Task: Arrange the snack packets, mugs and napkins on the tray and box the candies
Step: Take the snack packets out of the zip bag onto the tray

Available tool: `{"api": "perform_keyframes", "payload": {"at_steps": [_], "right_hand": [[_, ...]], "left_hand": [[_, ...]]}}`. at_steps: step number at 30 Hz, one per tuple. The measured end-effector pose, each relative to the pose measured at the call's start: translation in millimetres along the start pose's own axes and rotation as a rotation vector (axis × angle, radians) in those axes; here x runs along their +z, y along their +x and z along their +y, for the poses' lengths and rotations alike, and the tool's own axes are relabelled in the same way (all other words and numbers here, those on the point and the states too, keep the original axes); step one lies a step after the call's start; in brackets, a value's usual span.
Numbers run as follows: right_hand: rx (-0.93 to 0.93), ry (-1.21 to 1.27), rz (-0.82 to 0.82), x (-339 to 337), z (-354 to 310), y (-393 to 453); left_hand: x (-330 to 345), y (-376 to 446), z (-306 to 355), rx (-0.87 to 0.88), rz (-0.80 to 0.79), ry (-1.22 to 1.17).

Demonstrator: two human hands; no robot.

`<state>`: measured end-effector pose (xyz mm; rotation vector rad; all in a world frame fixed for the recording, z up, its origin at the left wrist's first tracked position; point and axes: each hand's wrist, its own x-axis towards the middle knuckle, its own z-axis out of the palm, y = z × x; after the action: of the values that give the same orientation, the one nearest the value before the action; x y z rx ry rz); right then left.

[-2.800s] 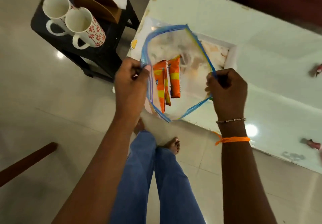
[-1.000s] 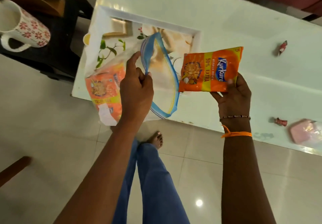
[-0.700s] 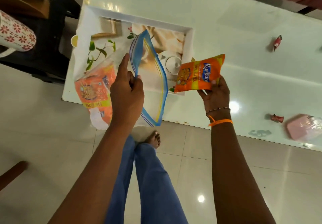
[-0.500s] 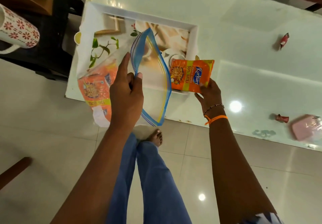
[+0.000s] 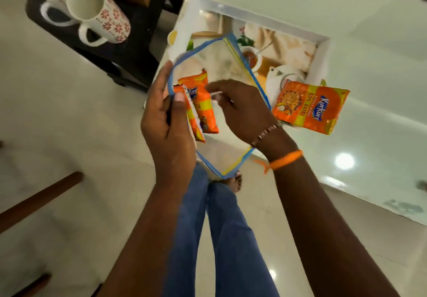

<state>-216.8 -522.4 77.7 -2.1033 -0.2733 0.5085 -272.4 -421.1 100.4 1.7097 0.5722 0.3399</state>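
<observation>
- tray (image 5: 323, 49): white-rimmed, printed base, on the pale table; looks rigid.
- zip bag (image 5: 231, 158): clear and limp with a blue seal, held above the tray's near edge; left hand (image 5: 168, 130) pinches its rim to keep the mouth wide.
- snack packet (image 5: 309, 109): orange, lying across the tray's near rim; probably light, puffy and slick.
- 2 packets in the bag (image 5: 203, 102): right hand (image 5: 240, 109) reaches in, fingers loosely spread, gripping nothing; best pinched at a crimped top edge.
</observation>
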Motion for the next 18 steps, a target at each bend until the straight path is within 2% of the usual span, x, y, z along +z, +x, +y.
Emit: {"api": "perform_keyframes", "payload": {"at_steps": [2,5,11,13,16,18], "right_hand": [[-0.040,-0.157,-0.101,21.4,-1.2,29.4],[0.050,-0.329,-0.275,54.0,-0.3,69.5],[0.109,-0.480,-0.256,94.4,-7.8,79.2],[0.088,-0.466,-0.244,87.2,-13.8,66.3],[0.086,-0.379,-0.380,61.4,-22.7,42.1],[0.122,-0.372,-0.368,45.7,-21.7,31.7]], "left_hand": [[-10.7,1.4,0.0,0.031,0.013,0.011],[-21.3,2.6,0.8,0.042,0.003,0.018],[-27.4,2.7,-1.4,0.038,-0.060,0.063],[-27.7,3.2,-3.5,0.018,-0.103,0.072],[-24.0,6.3,-6.9,0.010,-0.144,0.090],[-18.5,7.6,-9.1,-0.002,-0.188,0.087]]}}
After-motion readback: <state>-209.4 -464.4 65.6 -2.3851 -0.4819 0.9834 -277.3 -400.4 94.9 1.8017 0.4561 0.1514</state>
